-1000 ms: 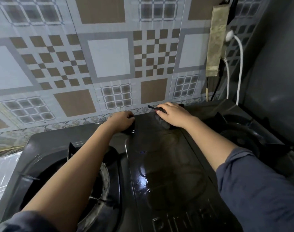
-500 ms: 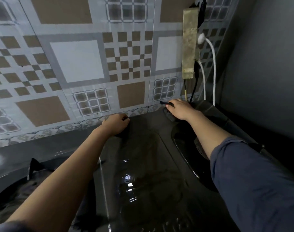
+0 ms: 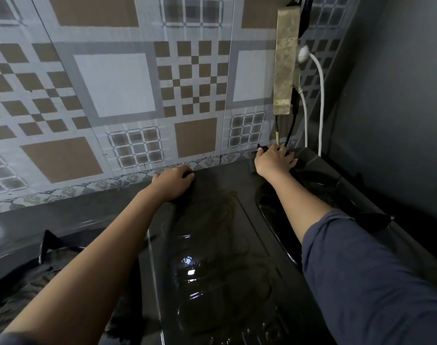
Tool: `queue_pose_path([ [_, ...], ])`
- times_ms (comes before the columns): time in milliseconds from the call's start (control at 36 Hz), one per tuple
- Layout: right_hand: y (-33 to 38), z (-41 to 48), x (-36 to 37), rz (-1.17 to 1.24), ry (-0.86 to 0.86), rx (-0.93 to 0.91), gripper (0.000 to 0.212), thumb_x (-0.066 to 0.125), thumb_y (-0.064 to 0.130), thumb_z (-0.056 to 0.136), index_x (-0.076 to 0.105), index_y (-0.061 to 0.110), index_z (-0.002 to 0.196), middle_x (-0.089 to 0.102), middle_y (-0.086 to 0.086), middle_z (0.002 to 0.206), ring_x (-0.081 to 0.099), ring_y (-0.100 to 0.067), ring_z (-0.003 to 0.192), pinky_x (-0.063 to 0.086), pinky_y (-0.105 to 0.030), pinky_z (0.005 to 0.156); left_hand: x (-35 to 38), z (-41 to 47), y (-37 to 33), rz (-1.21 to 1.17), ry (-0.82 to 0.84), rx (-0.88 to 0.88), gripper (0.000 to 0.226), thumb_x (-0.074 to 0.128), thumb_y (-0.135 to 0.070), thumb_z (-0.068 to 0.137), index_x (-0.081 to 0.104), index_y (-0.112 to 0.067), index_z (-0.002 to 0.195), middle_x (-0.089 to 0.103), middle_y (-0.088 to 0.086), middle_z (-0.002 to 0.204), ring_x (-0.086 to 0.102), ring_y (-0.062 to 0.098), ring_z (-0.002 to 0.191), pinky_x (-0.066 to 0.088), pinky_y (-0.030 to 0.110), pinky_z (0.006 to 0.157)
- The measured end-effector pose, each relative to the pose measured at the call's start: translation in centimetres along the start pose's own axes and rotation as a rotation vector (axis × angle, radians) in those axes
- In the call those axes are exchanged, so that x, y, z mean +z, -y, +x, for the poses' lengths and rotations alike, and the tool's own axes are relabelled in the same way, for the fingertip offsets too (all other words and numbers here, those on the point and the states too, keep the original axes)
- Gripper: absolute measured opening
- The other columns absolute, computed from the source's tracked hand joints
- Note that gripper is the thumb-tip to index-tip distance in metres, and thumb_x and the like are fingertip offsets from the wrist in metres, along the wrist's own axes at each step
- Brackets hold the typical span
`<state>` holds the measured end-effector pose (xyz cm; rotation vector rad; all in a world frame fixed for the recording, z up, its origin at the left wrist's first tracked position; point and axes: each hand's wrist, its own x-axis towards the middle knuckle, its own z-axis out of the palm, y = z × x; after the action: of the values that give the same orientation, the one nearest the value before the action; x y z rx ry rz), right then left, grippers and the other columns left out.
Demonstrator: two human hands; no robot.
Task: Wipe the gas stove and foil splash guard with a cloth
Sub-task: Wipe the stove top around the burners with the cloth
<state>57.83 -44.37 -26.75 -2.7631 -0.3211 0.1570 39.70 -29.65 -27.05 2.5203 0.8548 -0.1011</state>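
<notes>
Shows gas stove [image 3: 212, 245] filling lower half of frame: glossy black top, smooth, streaked with wet smears and bright reflections; rounded recessed burner well [image 3: 269, 212] at centre right. Shows foil splash guard [image 3: 112, 83] across upper left and centre: flat sheet printed with grey, white and tan squares, meeting stove's rear edge. Presses dark crumpled cloth [image 3: 253, 165] onto stove's rear corner, upper right, with right hand [image 3: 273, 161], fingers spread flat. Rests left hand [image 3: 174, 183] at rear edge, centre, fingers curled downward; grip not discernible. Shows power strip [image 3: 286, 63] and white cable [image 3: 321, 100] above cloth.
</notes>
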Motion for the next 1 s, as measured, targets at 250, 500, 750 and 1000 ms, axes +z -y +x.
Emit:
queue_pose_path([
  [250, 1.2, -1.4, -0.5, 0.001, 0.079, 0.124, 0.064, 0.027, 0.041, 0.099, 0.007, 0.003, 0.147, 0.002, -0.017, 0.156, -0.004, -0.041, 0.143, -0.002, -0.050, 0.116, -0.6, -1.0, 1.1, 0.026, 0.024, 0.026, 0.044, 0.038, -0.041, 0.097, 0.037, -0.028, 0.138, 0.048, 0.009, 0.139, 0.045, 0.029, 0.126, 0.032, 0.051, 0.109],
  [500, 2.3, -4.0, 0.0, -0.041, 0.130, 0.075, 0.063, 0.027, 0.042, 0.099, 0.008, 0.005, 0.147, 0.001, -0.017, 0.157, -0.004, -0.040, 0.143, -0.001, -0.048, 0.117, -1.1, -2.9, 2.4, 0.103, 0.002, 0.019, 0.051, 0.037, -0.044, 0.096, 0.027, -0.029, 0.144, 0.033, 0.005, 0.151, 0.033, 0.027, 0.137, 0.019, 0.049, 0.115],
  [750, 3.7, -7.2, 0.2, -0.077, 0.154, 0.021, 0.063, 0.025, 0.039, 0.100, 0.005, 0.003, 0.147, 0.000, -0.019, 0.156, -0.001, -0.041, 0.143, 0.002, -0.047, 0.118, -1.6, -4.4, 3.7, 0.197, 0.032, 0.034, 0.058, 0.032, -0.047, 0.097, 0.013, -0.029, 0.149, 0.013, 0.002, 0.158, 0.009, 0.023, 0.146, 0.005, 0.048, 0.118],
  [1000, 4.6, -10.8, 1.4, -0.110, 0.129, -0.171, 0.060, 0.025, 0.038, 0.099, 0.012, 0.003, 0.146, 0.007, -0.020, 0.155, 0.003, -0.043, 0.142, 0.004, -0.051, 0.117, -1.8, -5.9, 4.4, 0.206, 0.070, 0.032, 0.058, 0.026, -0.048, 0.098, 0.003, -0.032, 0.149, 0.000, 0.003, 0.160, -0.003, 0.023, 0.147, -0.001, 0.046, 0.118],
])
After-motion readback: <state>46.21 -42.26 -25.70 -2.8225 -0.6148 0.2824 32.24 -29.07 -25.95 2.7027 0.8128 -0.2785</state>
